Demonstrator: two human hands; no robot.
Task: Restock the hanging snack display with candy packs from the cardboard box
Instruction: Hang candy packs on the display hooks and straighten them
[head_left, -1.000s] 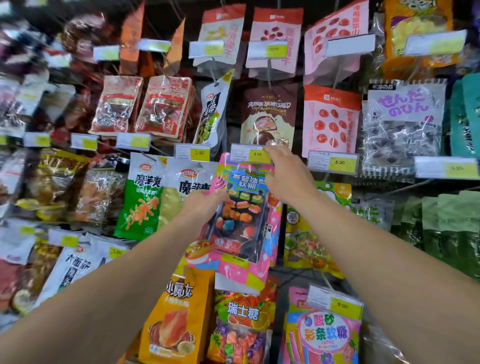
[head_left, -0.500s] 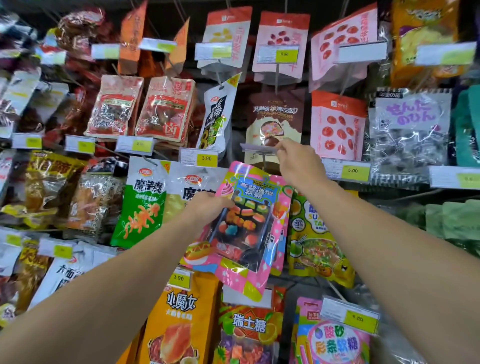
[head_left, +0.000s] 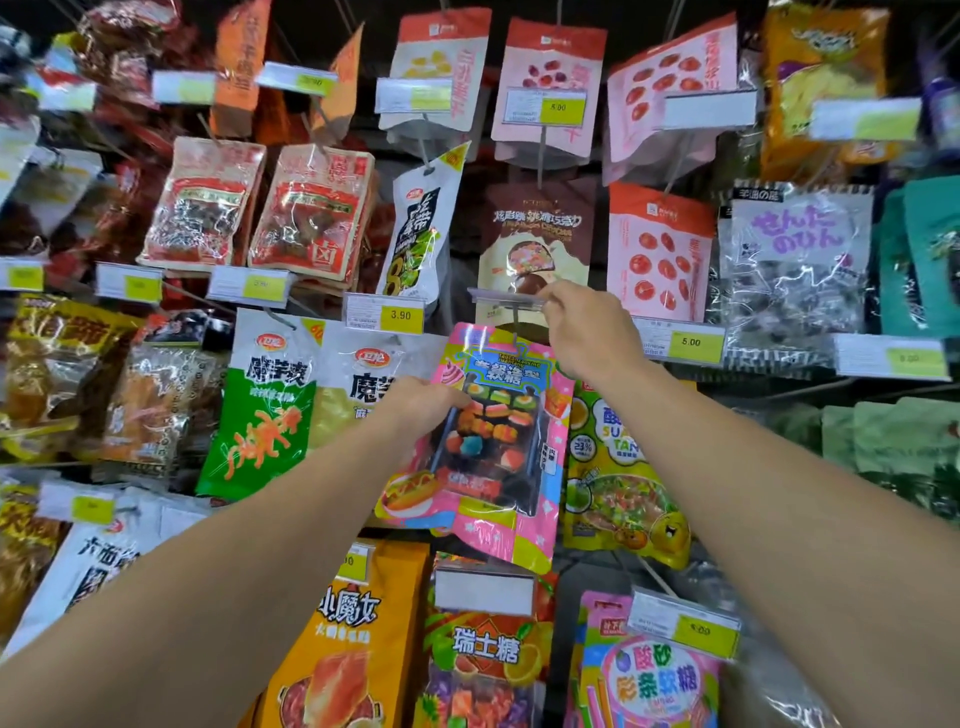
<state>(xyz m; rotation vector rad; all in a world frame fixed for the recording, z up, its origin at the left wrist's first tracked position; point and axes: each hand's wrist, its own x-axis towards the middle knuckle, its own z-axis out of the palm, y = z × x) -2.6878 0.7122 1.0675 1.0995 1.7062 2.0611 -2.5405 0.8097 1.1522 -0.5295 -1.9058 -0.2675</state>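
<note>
My left hand (head_left: 421, 402) grips the pink pack (head_left: 488, 441) by its left edge, fingers curled round the side near the top, thumb on the front. The pack hangs in the middle of the display, tilted a little, its top just under a thin hook (head_left: 514, 340) that shows at the upper edge; I cannot tell whether the hole is on the hook. My right hand (head_left: 589, 332) is up above the pack's top right corner, and its fingertips (head_left: 553, 301) pinch the right end of a clear tag holder (head_left: 506, 297), which is flipped up so I see it nearly edge-on. Behind that holder hangs a brown pack (head_left: 535, 234). Left of the pink pack sit two white and green packs (head_left: 270, 405), the nearer one partly behind my left hand. To the right, touching or just behind the pink pack's edge, is a yellow-green pack (head_left: 623, 467). A yellow 3.90 tag (head_left: 384, 314) hangs up left of the pink pack, and a 5.00 tag (head_left: 685, 343) just right of my right hand. Below, an orange pack (head_left: 353, 634) and a fruit candy pack (head_left: 485, 654) hang side by side
</note>
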